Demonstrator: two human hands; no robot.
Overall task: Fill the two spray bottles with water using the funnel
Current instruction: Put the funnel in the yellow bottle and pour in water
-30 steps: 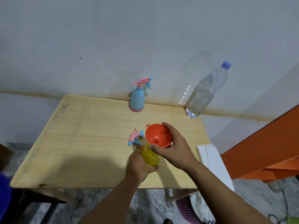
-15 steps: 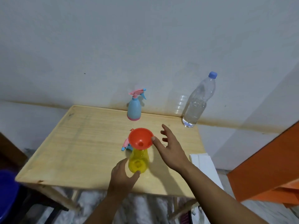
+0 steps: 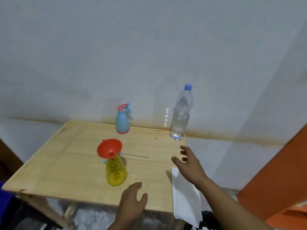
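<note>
Both hands have let go: the funnel (image 3: 109, 148) now sits alone in the yellow bottle (image 3: 116, 173) at centre frame, the left hand (image 3: 132, 205) empty below it, the right hand (image 3: 188, 162) open-fingered, reaching toward the water bottle (image 3: 181, 117) upper right, likely to pour.

Orange funnel (image 3: 109, 148) seated in yellow spray bottle (image 3: 116, 173) on bench (image 3: 66, 163); blue spray bottle (image 3: 122, 123) and water bottle (image 3: 181, 117) behind; both hands (image 3: 132, 203) (image 3: 189, 163) relaxed, holding nothing.
</note>
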